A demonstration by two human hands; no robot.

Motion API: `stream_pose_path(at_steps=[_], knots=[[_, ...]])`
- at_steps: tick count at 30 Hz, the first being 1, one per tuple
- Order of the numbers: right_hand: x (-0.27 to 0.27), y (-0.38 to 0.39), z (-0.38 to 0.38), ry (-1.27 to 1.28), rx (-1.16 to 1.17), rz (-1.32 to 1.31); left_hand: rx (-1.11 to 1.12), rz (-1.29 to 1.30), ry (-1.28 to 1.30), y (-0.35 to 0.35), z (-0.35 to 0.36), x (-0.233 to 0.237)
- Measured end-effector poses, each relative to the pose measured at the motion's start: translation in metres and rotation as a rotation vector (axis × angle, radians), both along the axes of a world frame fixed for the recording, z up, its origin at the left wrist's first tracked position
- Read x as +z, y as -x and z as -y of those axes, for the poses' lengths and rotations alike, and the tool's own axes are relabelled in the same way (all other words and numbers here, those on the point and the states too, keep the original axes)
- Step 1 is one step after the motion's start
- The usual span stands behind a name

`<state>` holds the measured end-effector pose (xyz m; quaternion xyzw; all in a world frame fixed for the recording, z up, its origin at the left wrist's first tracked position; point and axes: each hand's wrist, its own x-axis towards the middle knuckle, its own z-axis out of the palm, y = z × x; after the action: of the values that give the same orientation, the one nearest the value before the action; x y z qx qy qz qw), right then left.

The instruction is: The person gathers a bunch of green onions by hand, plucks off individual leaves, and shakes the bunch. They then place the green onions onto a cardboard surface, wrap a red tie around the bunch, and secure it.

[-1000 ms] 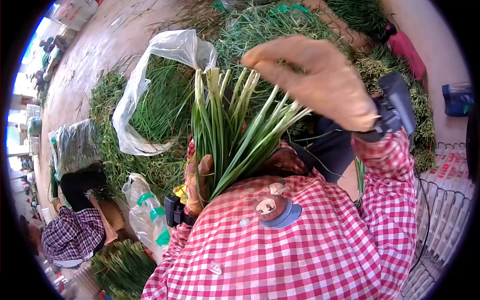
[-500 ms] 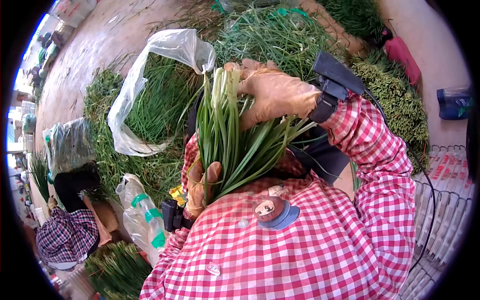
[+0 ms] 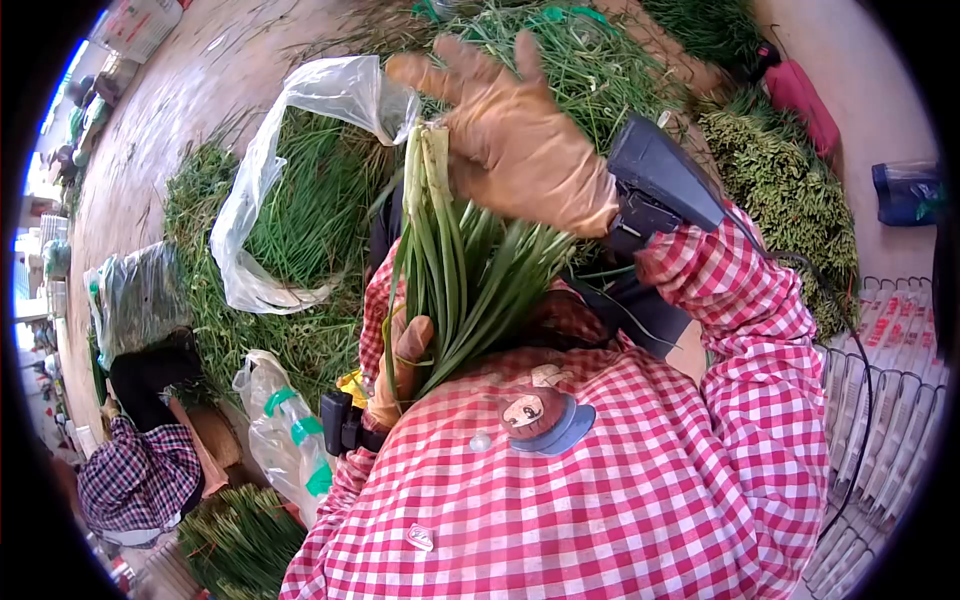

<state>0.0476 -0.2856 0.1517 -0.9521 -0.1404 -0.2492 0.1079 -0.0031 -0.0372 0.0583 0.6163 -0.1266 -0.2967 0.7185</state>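
A bunch of chives [image 3: 452, 250], with long flat green leaves and pale stem ends pointing up, stands in front of my chest. My left hand [image 3: 405, 360], in a tan glove, is wrapped round its lower left side, partly hidden behind the leaves. Beside the pale ends, my right hand [image 3: 515, 140] is raised in a matching glove, fingers spread and nothing in it. Its palm side overlaps the edge of the bunch in this view. A black device is strapped to each wrist.
Beyond the bunch lie a clear plastic bag [image 3: 235, 240] and heaps of loose green leaves [image 3: 315, 215]. Stacked bunches [image 3: 775, 170] sit to the right, near white crates [image 3: 885, 410]. A taped plastic roll [image 3: 290, 420] is at left, near a person in a checked shirt [image 3: 140, 475].
My right hand has let go of the upper part of the bunch, opened wide and lifted up and away. My left hand still holds the bunch, which now stands more gathered.
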Motion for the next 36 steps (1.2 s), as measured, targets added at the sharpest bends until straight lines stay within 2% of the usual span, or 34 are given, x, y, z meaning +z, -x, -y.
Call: stream_pose_path(at_steps=[3, 6, 8, 9, 10, 11, 13, 15, 18, 21, 22, 25, 26, 29, 30, 34, 36], knots=[[0.031, -0.011, 0.044, 0.143, -0.217, 0.028, -0.046, -0.023, 0.029, -0.003, -0.004, -0.008], [0.048, -0.012, 0.100, 0.245, -0.471, 0.272, -0.035, -0.069, 0.009, 0.000, -0.011, -0.014], [0.056, -0.008, 0.105, -0.021, -0.402, 0.197, 0.039, -0.109, -0.048, 0.006, -0.009, -0.009], [0.060, 0.005, 0.089, -0.317, -0.242, 0.035, 0.096, -0.131, -0.085, 0.008, -0.005, -0.005], [0.054, 0.023, 0.054, -0.253, -0.155, 0.109, 0.141, -0.146, -0.071, 0.009, -0.004, -0.004], [0.053, 0.040, 0.040, -0.236, 0.015, -0.146, 0.187, -0.160, -0.057, 0.010, -0.003, -0.003], [0.023, 0.059, 0.015, -0.386, 0.063, -0.377, 0.259, -0.161, 0.083, 0.009, -0.002, -0.013], [0.021, 0.070, 0.011, -0.459, -0.165, -0.637, 0.298, -0.135, 0.166, 0.009, -0.009, -0.030], [-0.008, 0.077, 0.014, -0.611, -0.143, -0.517, 0.285, -0.116, 0.295, 0.003, -0.022, -0.052], [-0.010, 0.069, 0.015, -0.223, -0.078, 0.002, 0.281, -0.125, 0.130, 0.009, -0.014, -0.031], [-0.026, 0.068, 0.015, -0.450, -0.141, -0.101, 0.263, -0.160, 0.152, 0.010, -0.011, -0.025], [0.008, 0.068, 0.018, -0.456, -0.161, -0.838, 0.278, -0.075, 0.217, 0.014, -0.009, -0.024], [0.005, 0.066, 0.019, -0.664, -0.193, -0.930, 0.298, -0.093, 0.196, 0.014, -0.009, -0.020], [0.007, 0.064, 0.008, -1.198, -0.135, -1.057, 0.282, -0.104, 0.177, 0.021, 0.001, 0.003], [0.003, 0.065, 0.003, -1.253, -0.096, -0.978, 0.302, -0.057, 0.057, 0.020, 0.003, 0.004], [0.001, 0.068, -0.010, -1.292, -0.148, -0.854, 0.261, -0.119, 0.098, 0.017, -0.007, -0.011], [0.000, 0.068, -0.008, -1.254, -0.176, -0.875, 0.220, -0.092, 0.138, 0.014, -0.016, -0.022]])
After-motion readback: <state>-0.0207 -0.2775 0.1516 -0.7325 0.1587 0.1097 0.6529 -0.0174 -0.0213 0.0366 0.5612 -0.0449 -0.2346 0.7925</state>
